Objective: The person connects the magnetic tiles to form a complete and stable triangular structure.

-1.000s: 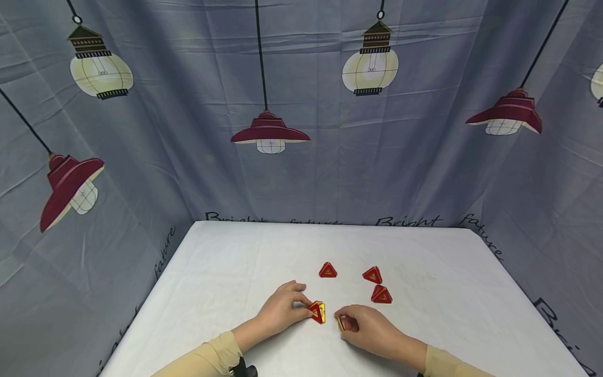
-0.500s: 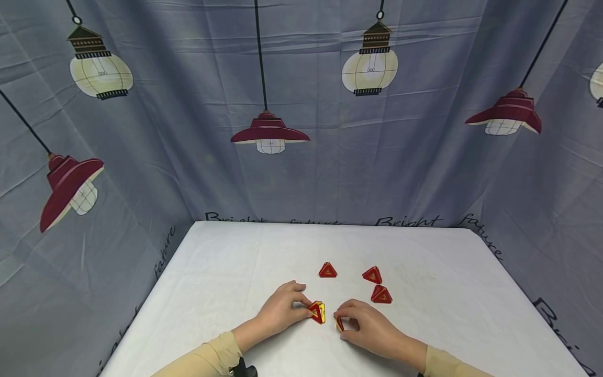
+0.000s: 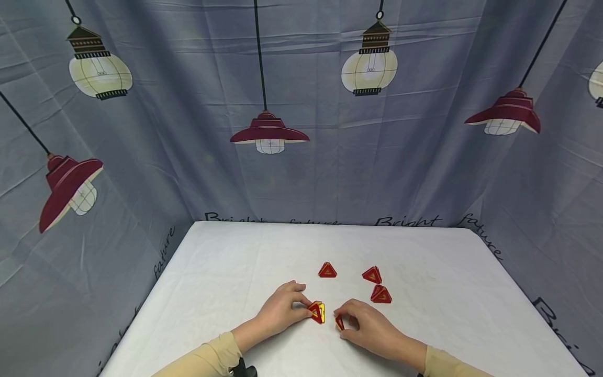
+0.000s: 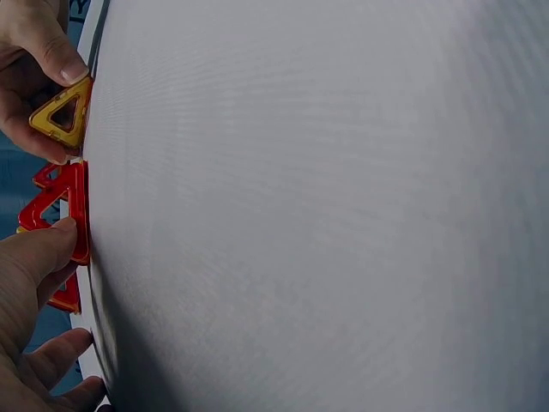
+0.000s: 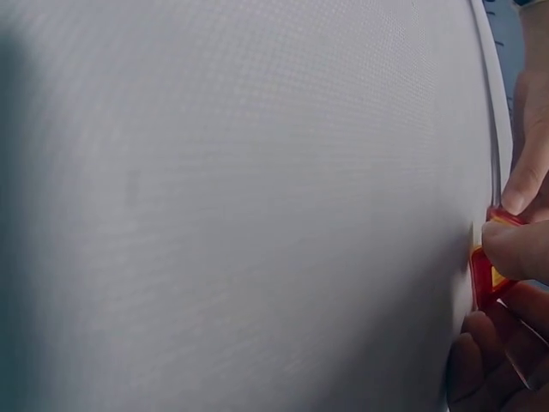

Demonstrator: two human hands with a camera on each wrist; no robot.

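My left hand point(image 3: 282, 308) pinches a standing red triangular magnetic tile point(image 4: 81, 202), its thumb laid on the near face. A yellow tile point(image 3: 322, 312) leans together with that red one in the head view. A short gap to the right, my right hand point(image 3: 369, 325) holds another triangular magnetic tile point(image 3: 339, 323) between thumb and fingertips. This tile has a yellow triangle face point(image 4: 57, 120) toward the left wrist camera and red on its other side. The right fingers partly cover it in the right wrist view.
Farther back on the white table point(image 3: 226, 262) lies one red triangular piece point(image 3: 327, 270). Two more, an upper red piece point(image 3: 372, 275) and a lower red piece point(image 3: 381, 294), lie corner to corner at right. A grey-blue curtain point(image 3: 301, 183) stands behind the table.
The tile in my right hand has turned, showing more red and less yellow to the head camera. The right fingers have lifted slightly. My left hand and its tiles have stayed put.
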